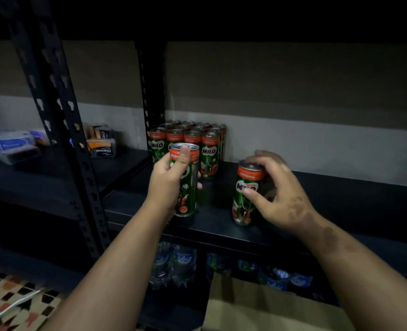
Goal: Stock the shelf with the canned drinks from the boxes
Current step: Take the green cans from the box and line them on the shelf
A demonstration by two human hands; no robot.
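Note:
My left hand (167, 181) grips a green Milo can (188, 187) with an orange top band, held upright just above the front of the black shelf (341, 201). My right hand (278, 189) is wrapped around a second Milo can (245, 199), which stands on the shelf near its front edge. Behind the left can, a block of several Milo cans (190, 139) stands in rows at the back left of the shelf, against the upright post.
A brown cardboard box (269, 309) sits open at the bottom right, below the shelf. Water bottles (173, 263) fill the lower shelf. Black perforated uprights (61, 111) divide the bays; the left bay holds charcoal packs (102, 144) and wrapped packets (9, 144). Patterned floor (13, 299) shows bottom left.

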